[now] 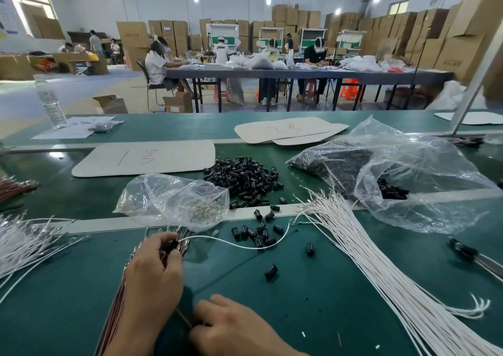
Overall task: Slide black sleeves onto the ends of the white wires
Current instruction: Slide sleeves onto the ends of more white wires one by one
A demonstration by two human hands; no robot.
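Head view: a big room with stacked boxes was seen past the green table [313,301]. A white wire [234,242] and a black sleeve [172,245] were pinched in the left hand [155,276], with red wires under it. The right hand [231,328] was curled on something thin, which could not be made out. The sleeve should be pushed on straight, with the wire held near its tip. Loose sleeves [255,233] were lying close by.
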